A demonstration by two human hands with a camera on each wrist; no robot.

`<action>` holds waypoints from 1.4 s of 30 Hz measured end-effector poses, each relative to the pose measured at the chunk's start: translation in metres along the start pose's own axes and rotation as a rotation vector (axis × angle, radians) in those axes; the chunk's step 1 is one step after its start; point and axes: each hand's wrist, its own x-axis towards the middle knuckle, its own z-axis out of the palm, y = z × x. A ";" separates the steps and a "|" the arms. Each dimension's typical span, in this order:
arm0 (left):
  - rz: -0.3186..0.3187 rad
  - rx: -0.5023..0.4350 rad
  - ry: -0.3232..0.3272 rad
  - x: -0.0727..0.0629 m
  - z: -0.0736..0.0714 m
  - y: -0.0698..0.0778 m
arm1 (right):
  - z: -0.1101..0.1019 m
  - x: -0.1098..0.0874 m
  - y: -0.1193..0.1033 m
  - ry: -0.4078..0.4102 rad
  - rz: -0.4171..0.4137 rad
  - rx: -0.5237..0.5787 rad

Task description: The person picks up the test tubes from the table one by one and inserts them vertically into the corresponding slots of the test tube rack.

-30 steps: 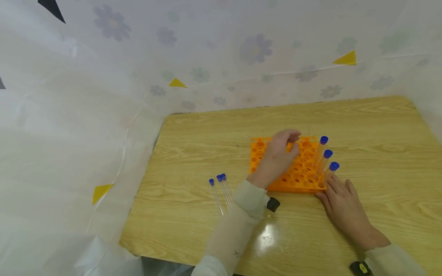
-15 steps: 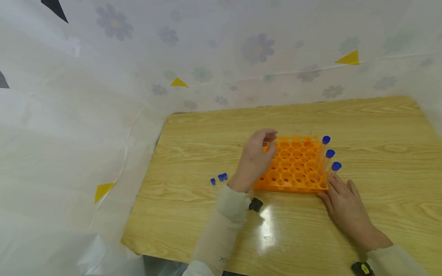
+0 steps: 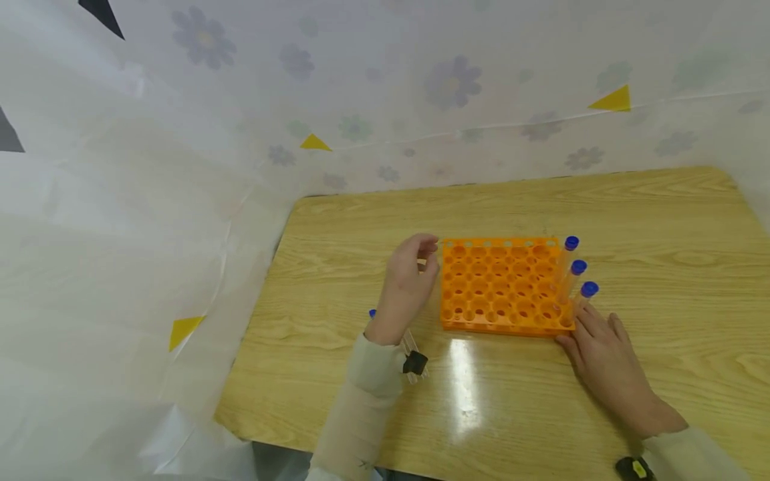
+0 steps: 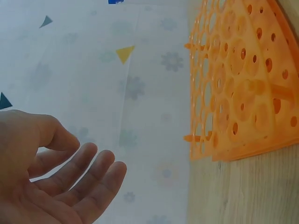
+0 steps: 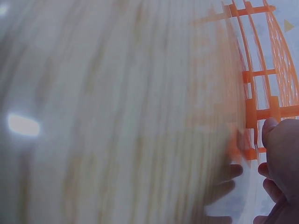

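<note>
An orange test tube rack [image 3: 508, 322] with rows of round holes stands on the table. Along its right end, three clear test tubes [image 3: 567, 284] with blue caps stand upright. My left hand [image 3: 403, 290] hovers just left of the rack, fingers loosely bent; in the left wrist view nothing lies between thumb and fingers. Below that wrist lie more clear tubes [image 3: 410, 344], mostly covered by the hand and sleeve. My right hand [image 3: 607, 361] rests against the rack's front right corner, its thumb touching the frame in the right wrist view.
The wooden table [image 3: 337, 247] meets a white flower-patterned sheet [image 3: 385, 87] at its back and left. A black wrist camera [image 3: 415, 363] sits under the left cuff, another [image 3: 633, 468] by the right one.
My left hand has drawn leftward from over the rack to beside its left end, uncovering the holes and covering the lying tubes. The right hand stays at the corner.
</note>
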 end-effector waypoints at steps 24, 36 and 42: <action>-0.317 0.180 -0.017 -0.037 -0.009 -0.039 | 0.000 -0.001 0.001 0.021 -0.017 -0.002; -0.354 0.343 -0.126 -0.051 0.005 -0.059 | -0.002 -0.001 -0.001 0.022 -0.022 -0.003; -0.389 0.393 -0.133 -0.057 0.014 -0.062 | -0.003 -0.001 -0.002 0.003 -0.010 -0.003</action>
